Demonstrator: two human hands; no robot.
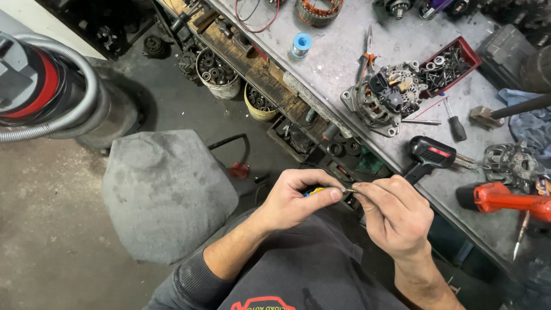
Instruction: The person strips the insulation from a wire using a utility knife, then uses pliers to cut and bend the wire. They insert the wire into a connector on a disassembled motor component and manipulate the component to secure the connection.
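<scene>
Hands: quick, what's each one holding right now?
Left hand: closed on a small yellow-and-blue tool, thumb pressed at its tip.
Right hand: fingers pinched on a tiny metal piece at that tip; its kind cannot be told.

The bench (344, 69) has a matt grey top, dusty and scratched, and its front edge is rough worn wood. On it the alternator (385, 96) is dull cast metal with a black plastic part on top. Right of the alternator, the red tray (469, 54) is plastic and holds dark metal screws. Below the alternator, the black tool (430, 155) looks like matt plastic. The stool cover (166, 192) is grey cloth, stained. The floor (51, 229) is rough concrete.
</scene>
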